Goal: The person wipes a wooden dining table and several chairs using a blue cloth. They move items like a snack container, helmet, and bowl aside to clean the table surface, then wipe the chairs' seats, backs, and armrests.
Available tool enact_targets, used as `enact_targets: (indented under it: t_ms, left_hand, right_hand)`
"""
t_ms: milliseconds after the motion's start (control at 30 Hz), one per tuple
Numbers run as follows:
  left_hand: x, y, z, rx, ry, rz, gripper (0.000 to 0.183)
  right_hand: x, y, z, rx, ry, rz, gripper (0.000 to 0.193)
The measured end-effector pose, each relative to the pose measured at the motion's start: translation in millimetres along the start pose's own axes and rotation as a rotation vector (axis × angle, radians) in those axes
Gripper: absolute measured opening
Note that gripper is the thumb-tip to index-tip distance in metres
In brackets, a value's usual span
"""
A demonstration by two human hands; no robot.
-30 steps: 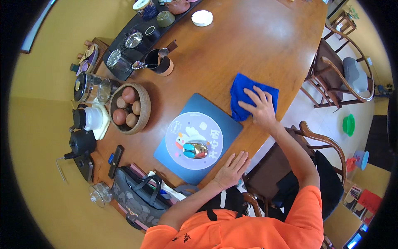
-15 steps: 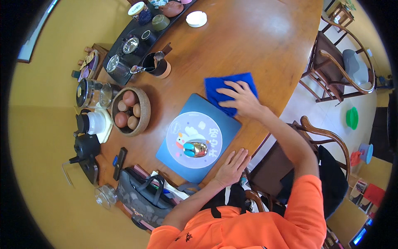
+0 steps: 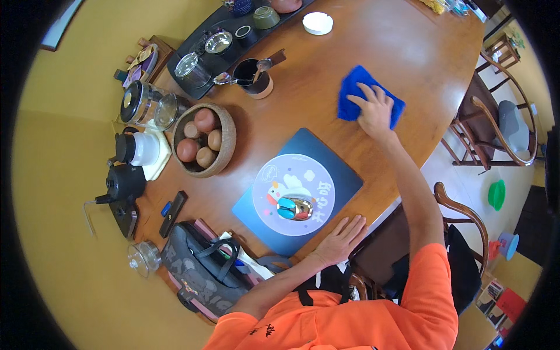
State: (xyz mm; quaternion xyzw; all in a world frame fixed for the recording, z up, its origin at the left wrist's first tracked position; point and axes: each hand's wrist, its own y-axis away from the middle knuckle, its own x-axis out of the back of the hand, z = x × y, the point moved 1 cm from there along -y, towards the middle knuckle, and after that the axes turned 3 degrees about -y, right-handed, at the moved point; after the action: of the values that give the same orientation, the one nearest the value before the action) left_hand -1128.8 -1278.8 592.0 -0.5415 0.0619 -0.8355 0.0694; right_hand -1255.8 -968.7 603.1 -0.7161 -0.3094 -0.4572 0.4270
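Note:
A blue cloth (image 3: 352, 88) lies on the wooden table, to the right of its middle. My right hand (image 3: 373, 111) holds it pressed against the wood, fingers curved over it. At the table's near edge, my left hand (image 3: 344, 240) lies flat with its fingers out and nothing in it. Beside that hand is a blue desk pad (image 3: 251, 213), and on it a round lilac mouse mat (image 3: 291, 169) with a cartoon duck. A shiny gold computer mouse (image 3: 296, 208) with teal buttons rests on the mat.
On the left stand a woven bowl (image 3: 226, 140) of brown round objects, a black cup (image 3: 262, 90) with spoons, a glass pot (image 3: 137, 102), a black kettle (image 3: 125, 181) and a grey bag (image 3: 198, 262). A white ashtray (image 3: 318, 23) sits far back; wooden chairs (image 3: 466, 210) line the right.
My right hand has slid the blue cloth to the right and farther away across the tabletop. My left hand stays at the table edge. The whole view has shifted a little.

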Motion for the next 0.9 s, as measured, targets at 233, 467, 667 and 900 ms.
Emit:
enact_targets:
  t_ms: [233,467,667,900]
  left_hand:
    - [2,-1,-1,0.005,-0.033,-0.032,0.046]
    - [-3,0,-3,0.005,0.007,0.006,0.043]
    - [6,-4,-4,0.002,-0.003,-0.045,0.047]
    - [-1,-1,-5,0.03,0.042,-0.041,0.045]
  right_hand:
    - [-53,-45,-137,0.392,-0.287,-0.074,0.028]
    - [-45,-36,-178,0.52,-0.361,-0.137,0.016]
    - [-46,-44,-119,0.492,-0.466,-0.114,0.024]
    - [-32,-60,14,0.08,-0.031,0.047,0.04]
